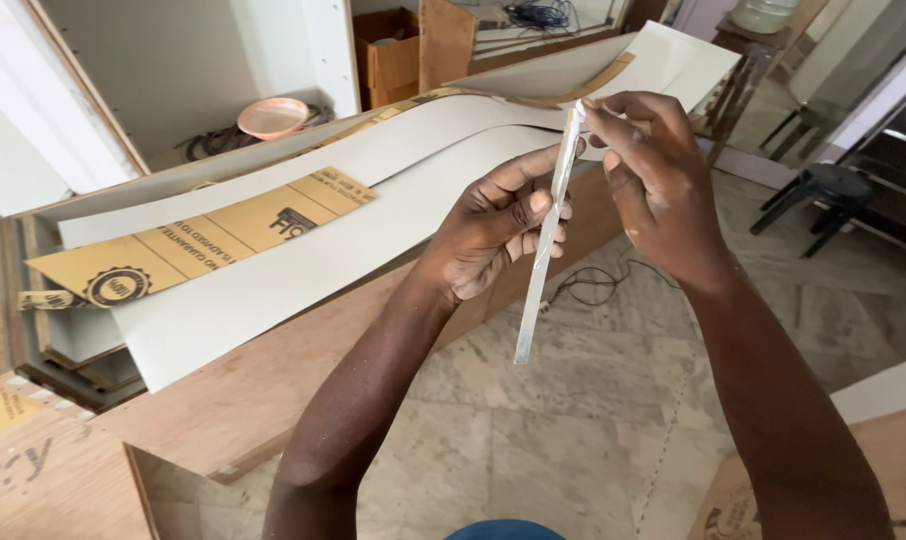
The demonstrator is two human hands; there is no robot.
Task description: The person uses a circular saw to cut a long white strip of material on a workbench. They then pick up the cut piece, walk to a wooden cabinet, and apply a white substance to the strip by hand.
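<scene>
Both forearms bare, no sleeves, rings or watch; blue garment (503, 530) shows at bottom edge.

The left hand (493, 225) covers the middle of the thin white strip (543, 260), the right hand (653, 170) hides its top end, both forearms run off the bottom edge, the pale laminate sheets (303, 250) overhang and hide much of the counter (263, 400), and the blue patch (503, 530) at the bottom edge is too cropped to identify.
</scene>
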